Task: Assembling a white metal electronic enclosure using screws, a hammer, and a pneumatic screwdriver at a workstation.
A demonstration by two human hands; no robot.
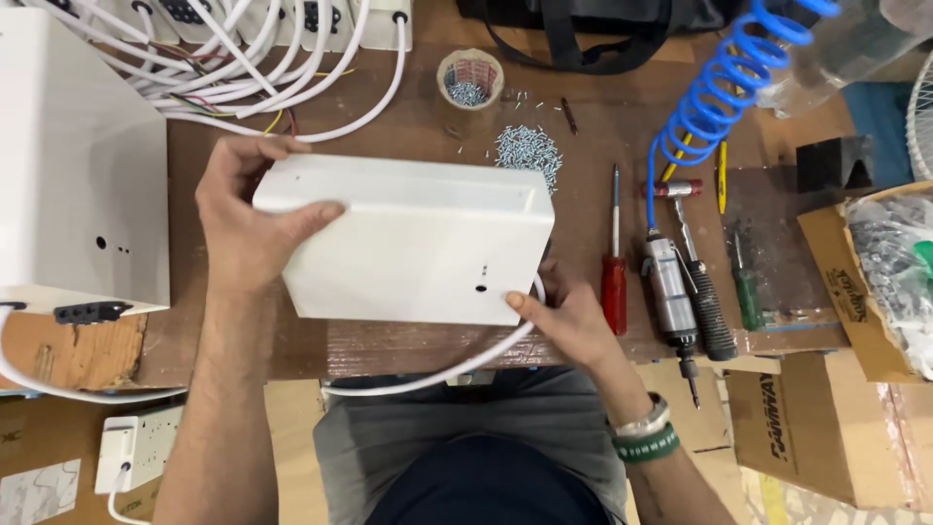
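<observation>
You are gripping the white plastic box [413,238] over the wooden surface [408,345], left hand [248,228] clamped on its far corner, right hand [569,316] pinching the near corner; it looks light, rigid and smooth-sided.

Head view, steeply down, near workbench [603,126]

A pile of small silver screws [530,149] lies on the brown wooden surface [408,122], just near of a roll of brown tape [470,80] with more screws inside it. To the right lie a red-handled screwdriver [614,267], a pneumatic screwdriver [671,292] on a blue coiled air hose [724,87], and a green-handled screwdriver [746,287]. White cables [272,58] spread across the far left, beside a large white housing [78,165]. Cardboard boxes [836,389] stand at the right.
</observation>
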